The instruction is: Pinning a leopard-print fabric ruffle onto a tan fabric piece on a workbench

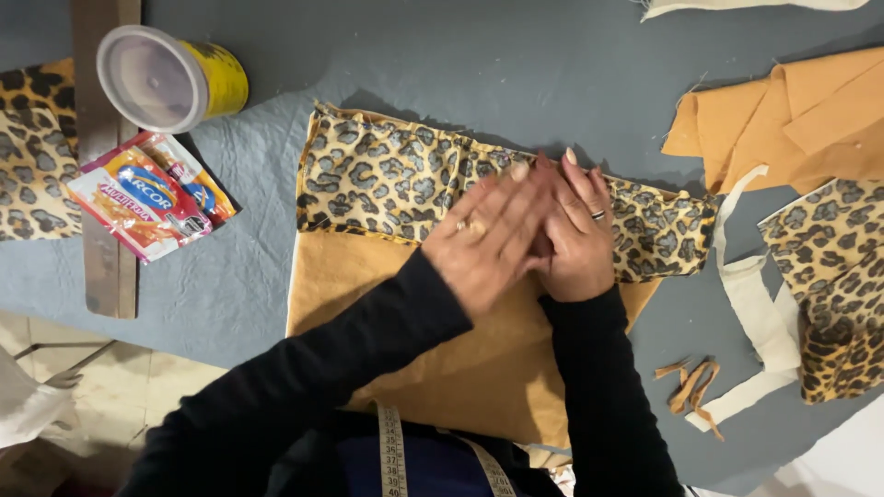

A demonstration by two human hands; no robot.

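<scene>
My left hand (pixel 488 241) and my right hand (pixel 578 232) lie side by side, fingers together and flat, on a strip of leopard-print fabric (pixel 387 179). The strip runs across the top edge of a tan fabric panel (pixel 460 359) spread on the grey table (pixel 479 64). The left hand partly overlaps the right. Each hand wears a ring. Both arms are in black sleeves. Neither hand grips anything; both press down on the print strip near its middle.
A yellow tub with a clear lid (pixel 170 81) lies at the far left, beside snack packets (pixel 147 198) and a wooden ruler (pixel 106 166). Tan fabric pieces (pixel 792 120), leopard-print pieces (pixel 838 276), a white strip (pixel 760 317) and tan scraps (pixel 691 387) lie on the right.
</scene>
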